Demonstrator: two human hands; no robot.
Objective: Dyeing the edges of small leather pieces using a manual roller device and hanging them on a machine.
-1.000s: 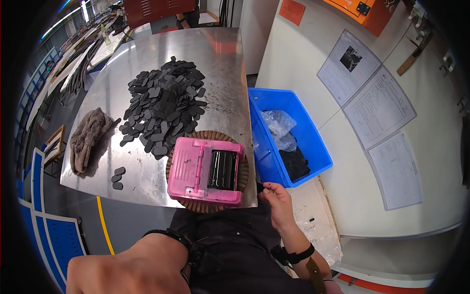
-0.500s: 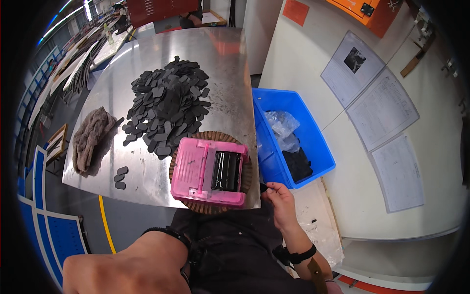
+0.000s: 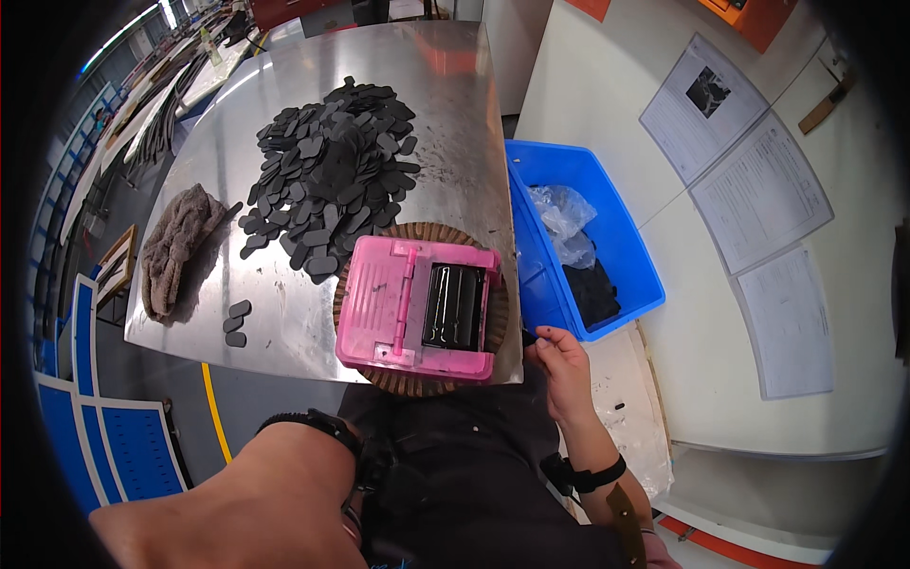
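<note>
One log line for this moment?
right hand: pinching small black piece beside pink case | left hand: out of view | blue bin: right of table

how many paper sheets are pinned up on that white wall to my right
3. One sheet with a dark picture is highest, a second sheet sits just below it, and a third sheet is lowest, nearest you. More may lie beyond the picture's rim.

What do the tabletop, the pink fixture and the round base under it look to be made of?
Tabletop: bare sheet metal, probably steel, with dull sheen and light glare. Pink fixture: likely moulded plastic, matte, holding a glossy black insert that mirrors the lights. Round base: brown with a ribbed edge, perhaps cardboard or woven fibre; unclear. The right hand rests by the table's edge.
</note>
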